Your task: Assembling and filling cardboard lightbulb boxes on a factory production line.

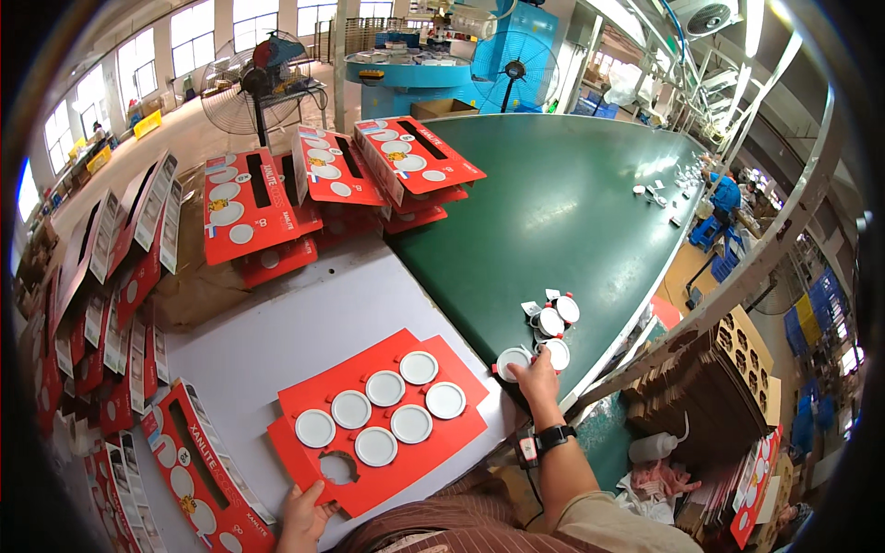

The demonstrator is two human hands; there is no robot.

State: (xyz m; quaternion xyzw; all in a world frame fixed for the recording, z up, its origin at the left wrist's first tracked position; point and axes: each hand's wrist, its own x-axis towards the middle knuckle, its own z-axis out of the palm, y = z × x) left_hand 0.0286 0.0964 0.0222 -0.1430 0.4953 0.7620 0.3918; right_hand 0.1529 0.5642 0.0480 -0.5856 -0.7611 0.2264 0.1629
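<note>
A red cardboard insert (442, 355) lies on the white table in front of me, with several round white downlights (314, 429) seated in its holes. One hole (338, 467) at its near left holds no light. My left hand (307, 516) pinches the insert's near left edge, thumb on top; the fingers underneath are partly hidden. At the near end of the green belt, my right hand (537, 380) grips the edge of another white downlight (512, 363). Close beyond that hand lies a small cluster of similar lights (551, 321) with little tags.
Red printed boxes (244, 207) stand stacked along the table's far side, with more at the left (194, 461). The green conveyor belt (516, 212) stretches away, small white parts at its far right. Brown cardboard dividers (701, 387) and a white squeeze bottle (653, 448) are at right.
</note>
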